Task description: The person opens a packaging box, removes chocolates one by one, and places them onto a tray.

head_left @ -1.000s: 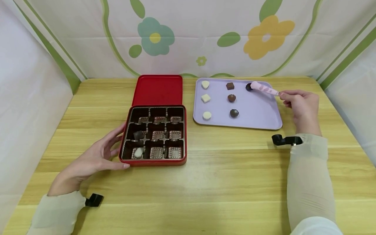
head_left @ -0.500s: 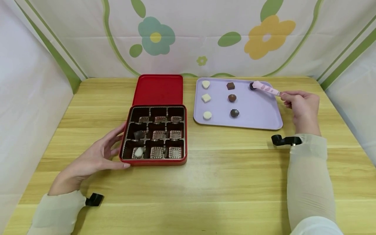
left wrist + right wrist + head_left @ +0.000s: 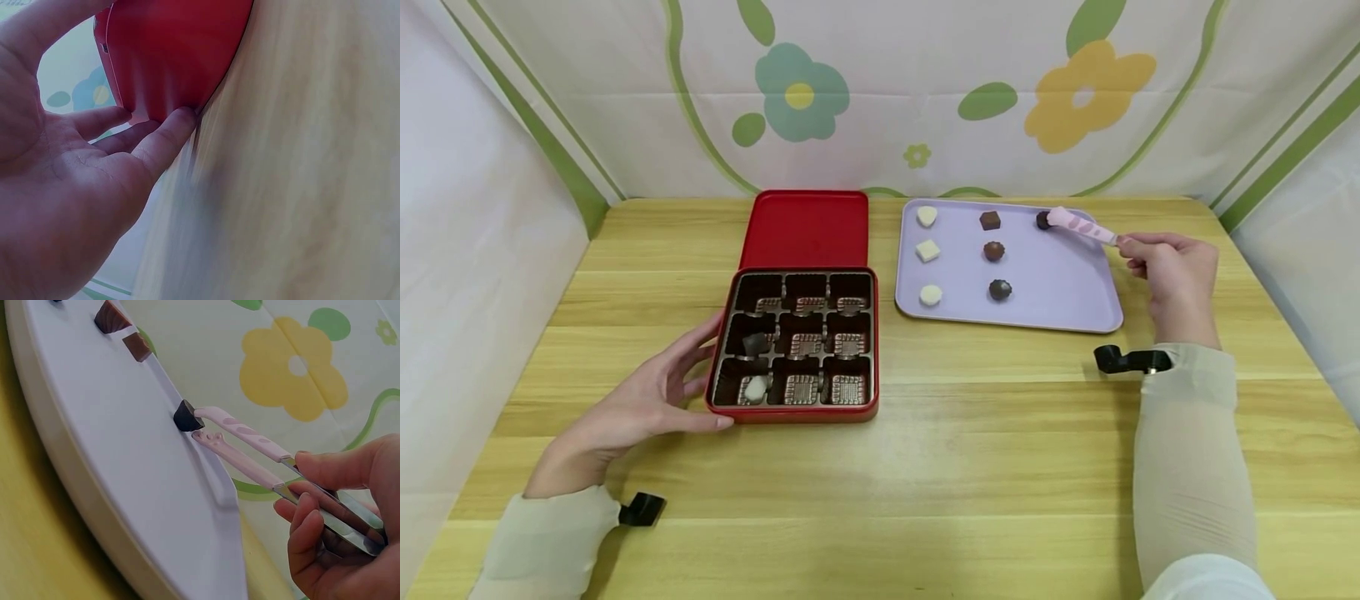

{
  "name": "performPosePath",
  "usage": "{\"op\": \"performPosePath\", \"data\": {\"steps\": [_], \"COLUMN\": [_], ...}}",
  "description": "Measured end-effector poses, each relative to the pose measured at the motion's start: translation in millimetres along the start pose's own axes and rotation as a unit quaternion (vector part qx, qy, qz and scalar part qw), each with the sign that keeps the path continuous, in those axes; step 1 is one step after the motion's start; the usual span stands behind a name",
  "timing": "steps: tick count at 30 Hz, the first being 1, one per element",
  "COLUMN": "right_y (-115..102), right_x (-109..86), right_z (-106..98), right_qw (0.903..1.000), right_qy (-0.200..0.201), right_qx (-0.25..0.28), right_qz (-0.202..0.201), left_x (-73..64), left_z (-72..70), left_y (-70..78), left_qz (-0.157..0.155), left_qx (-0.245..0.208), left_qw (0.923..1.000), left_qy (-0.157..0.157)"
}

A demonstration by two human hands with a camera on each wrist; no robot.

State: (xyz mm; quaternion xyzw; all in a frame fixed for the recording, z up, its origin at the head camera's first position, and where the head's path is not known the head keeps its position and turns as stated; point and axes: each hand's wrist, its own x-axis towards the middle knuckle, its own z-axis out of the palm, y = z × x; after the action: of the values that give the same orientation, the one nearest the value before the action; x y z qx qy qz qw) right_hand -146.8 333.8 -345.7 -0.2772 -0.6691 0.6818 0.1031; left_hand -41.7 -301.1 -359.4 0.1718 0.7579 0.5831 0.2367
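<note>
My right hand (image 3: 1180, 271) holds small tongs (image 3: 1082, 226) with pink paw-shaped tips. In the right wrist view, the tongs' arms (image 3: 240, 434) stand apart at a dark chocolate (image 3: 187, 417) near the far edge of a lilac tray (image 3: 1060, 300). Whether both tips touch it I cannot tell. My left hand (image 3: 640, 400) rests against a red tin (image 3: 805, 417), thumb at the front corner, fingers along the left side. In the left wrist view its fingertips (image 3: 181, 119) press the red wall. The tin's brown insert holds a dark square chocolate (image 3: 756, 343) and a white one (image 3: 756, 388).
On the tray lie white chocolates (image 3: 928, 250) in a left column and brown or dark ones (image 3: 994, 251) in a middle column. The tin's red lid (image 3: 807, 229) lies behind it. A floral cloth (image 3: 880, 108) hangs at the back of the wooden table (image 3: 940, 483).
The dark chocolate at the tongs' tips and the tongs have shifted very slightly to the right on the tray. My left hand and the tin have stayed in place.
</note>
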Motion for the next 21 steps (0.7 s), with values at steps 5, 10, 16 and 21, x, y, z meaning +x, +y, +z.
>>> {"op": "performPosePath", "data": {"steps": [5,10,16,21], "right_y": [-2,-6,-13,-16], "right_x": [0.1,-0.5,-6.1,-12.4], "right_z": [-3,-3,4,11], "right_qw": [1.0,0.9996,0.9974,0.9933], "right_qy": [0.005,0.014,0.014,0.003], "right_qx": [0.009,0.018,0.004,-0.008], "right_qz": [-0.001,-0.014,-0.071,-0.115], "left_x": [0.0,-0.2,-0.3,0.1], "left_z": [0.0,0.2,0.5,0.5], "left_y": [0.7,1.9,2.5,2.0], "left_qz": [-0.002,-0.006,-0.007,-0.005], "left_qx": [0.001,0.004,0.005,0.005], "left_qw": [1.0,1.0,1.0,1.0], "left_qy": [0.0,0.002,0.003,0.002]}}
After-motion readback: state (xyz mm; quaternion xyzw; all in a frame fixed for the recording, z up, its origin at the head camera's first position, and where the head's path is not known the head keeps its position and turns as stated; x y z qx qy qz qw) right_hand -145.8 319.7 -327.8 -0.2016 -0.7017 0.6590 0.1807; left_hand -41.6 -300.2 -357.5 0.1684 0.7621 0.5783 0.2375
